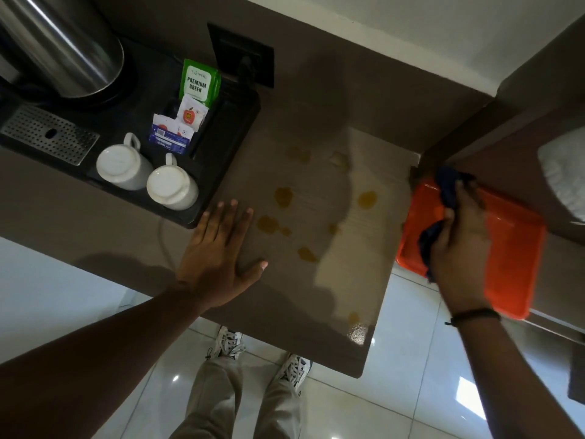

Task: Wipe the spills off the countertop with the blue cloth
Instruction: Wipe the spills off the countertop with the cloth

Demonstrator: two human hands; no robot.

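While the left hand (218, 258) is lying flat on the countertop (319, 122) near its front edge, with its fingers spread open, the right hand (459, 245) is gripping the blue cloth (448, 188). Its fingers are curling tight around the cloth. Hand and cloth are sitting over an orange tray (506, 236), just past the right edge of the countertop. Yellow spills (283, 196) are dotting the middle of the countertop, between the two hands, and one more is shining near the front right corner. None of them is touching the cloth. A black tray (234, 128) is sitting at the left side of the countertop. Two white cups (172, 185) are standing upside down on it, touching each other, beside some tea packets (198, 83). A silver kettle (63, 42) is standing at the back left.
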